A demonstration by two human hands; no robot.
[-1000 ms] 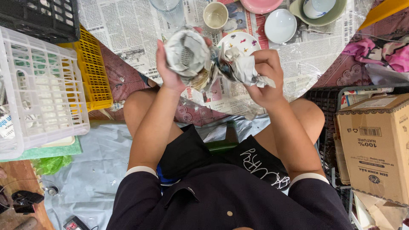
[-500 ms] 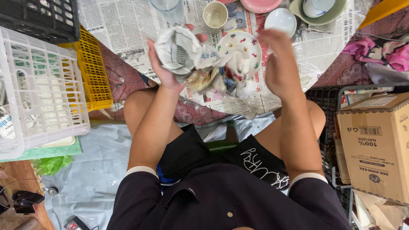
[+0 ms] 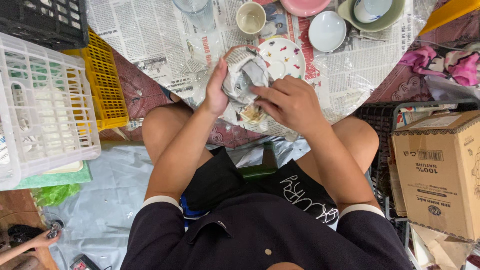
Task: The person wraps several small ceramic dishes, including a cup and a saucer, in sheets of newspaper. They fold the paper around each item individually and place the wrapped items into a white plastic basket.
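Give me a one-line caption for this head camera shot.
Both hands press newspaper around a wrapped dish above a speckled plate.

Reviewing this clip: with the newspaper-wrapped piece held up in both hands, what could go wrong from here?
1. The left hand and right hand hold the round newspaper-wrapped bundle in the air above the white dish with coloured specks; a slip could drop it onto that dish.
2. The paper looks loosely crumpled, so it might unwrap.
3. The clear drinking glass and cream cup stand close beyond the hands, so a reach could knock them.
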